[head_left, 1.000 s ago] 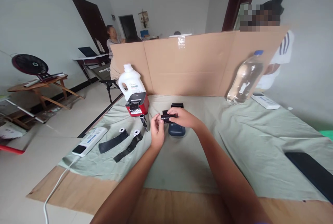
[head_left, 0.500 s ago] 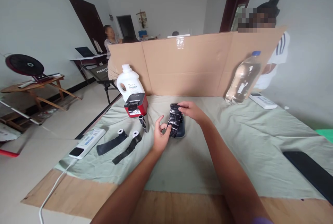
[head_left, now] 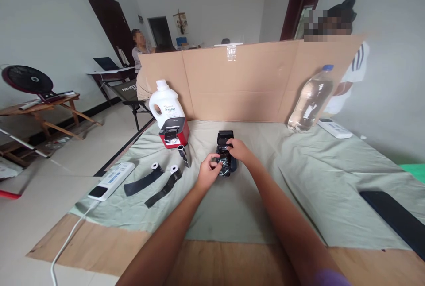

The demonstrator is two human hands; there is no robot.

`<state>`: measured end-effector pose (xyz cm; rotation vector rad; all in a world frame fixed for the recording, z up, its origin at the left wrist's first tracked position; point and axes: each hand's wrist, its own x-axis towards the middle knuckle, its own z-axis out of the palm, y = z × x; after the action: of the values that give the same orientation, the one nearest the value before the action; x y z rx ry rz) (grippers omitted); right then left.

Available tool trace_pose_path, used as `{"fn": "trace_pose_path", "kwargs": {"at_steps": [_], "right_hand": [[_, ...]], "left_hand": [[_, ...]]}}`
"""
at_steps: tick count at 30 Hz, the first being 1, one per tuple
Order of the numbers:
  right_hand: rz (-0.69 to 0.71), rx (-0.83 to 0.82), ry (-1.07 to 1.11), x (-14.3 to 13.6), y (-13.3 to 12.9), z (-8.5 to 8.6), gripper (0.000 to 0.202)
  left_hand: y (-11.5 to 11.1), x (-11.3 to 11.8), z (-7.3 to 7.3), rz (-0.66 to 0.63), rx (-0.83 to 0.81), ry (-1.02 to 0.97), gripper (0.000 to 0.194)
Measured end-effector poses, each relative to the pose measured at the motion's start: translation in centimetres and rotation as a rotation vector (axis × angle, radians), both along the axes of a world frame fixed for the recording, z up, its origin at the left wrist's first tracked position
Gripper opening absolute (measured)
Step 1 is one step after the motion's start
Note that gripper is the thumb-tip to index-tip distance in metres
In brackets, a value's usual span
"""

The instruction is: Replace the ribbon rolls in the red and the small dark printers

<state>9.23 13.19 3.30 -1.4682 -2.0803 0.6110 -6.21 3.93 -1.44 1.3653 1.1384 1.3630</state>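
A small dark device (head_left: 234,164) lies on the cloth between my hands, with a dark lid-like part (head_left: 225,134) raised at its far end. Over the device lies a glossy black strip (head_left: 225,168). My left hand (head_left: 209,171) pinches the strip's near left side, thumb and fingertips bent against it. At the upper right edge, my right hand (head_left: 239,149) has its fingers closed on the strip by the raised part. Fingers and strip cover much of the device, so its inside is hard to make out.
Left of my hands lie several partly unrolled black rolls (head_left: 166,187). Behind them stand a red and black machine (head_left: 179,134) and a white jug (head_left: 168,102). A clear bottle (head_left: 312,102) leans at right before a cardboard screen (head_left: 235,86). A white power strip (head_left: 113,181) and a dark phone-like slab (head_left: 393,217) flank the cloth.
The glossy strip has gone down toward the device, and the raised dark part now shows beyond it. My right hand has moved slightly nearer and lower; my left fingers have curled in.
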Motion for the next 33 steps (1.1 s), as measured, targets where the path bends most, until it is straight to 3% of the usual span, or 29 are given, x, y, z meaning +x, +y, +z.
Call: {"fn": "trace_pose_path", "kwargs": {"at_steps": [4, 8, 11, 14, 19, 21, 23, 26, 30, 33], "right_hand": [[-0.181, 0.072, -0.032, -0.7, -0.8, -0.4, 0.024], [-0.329, 0.174, 0.099, -0.7, 0.1, -0.5, 0.047], [-0.241, 0.127, 0.308, -0.2, 1.5, -0.1, 0.056], [-0.134, 0.046, 0.398, 0.3, 2.3, 0.7, 0.045], [0.190, -0.051, 0.201, 1.4, 1.5, 1.9, 0.014], [0.223, -0.110, 0.091, 1.8, 1.0, 2.2, 0.019], [0.148, -0.125, 0.035, 2.1, 0.8, 2.3, 0.027], [0.031, -0.185, 0.045, 2.3, 0.9, 2.0, 0.036], [0.029, -0.336, 0.125, 2.3, 1.6, 1.2, 0.039], [0.011, -0.358, 0.138, 2.2, 2.1, 0.6, 0.041]], "left_hand": [[0.3, 0.0, -0.1, 0.014, -0.034, 0.009, 0.037], [0.2, 0.2, 0.2, 0.010, -0.034, -0.005, 0.035], [0.0, 0.0, 0.6, -0.033, -0.033, 0.008, 0.035], [-0.3, -0.4, 1.0, -0.158, -0.081, 0.076, 0.036], [-0.5, -1.1, 1.1, -0.323, -0.152, 0.151, 0.037], [-0.7, -1.2, 1.3, -0.356, -0.150, 0.172, 0.036], [-0.8, -1.3, 1.5, -0.324, -0.105, 0.162, 0.034], [-0.5, -1.5, 1.7, -0.150, -0.027, 0.080, 0.031], [0.9, -1.8, 0.9, 0.080, -0.050, -0.033, 0.034], [2.0, -1.9, -0.2, 0.105, -0.077, -0.033, 0.043]]}}
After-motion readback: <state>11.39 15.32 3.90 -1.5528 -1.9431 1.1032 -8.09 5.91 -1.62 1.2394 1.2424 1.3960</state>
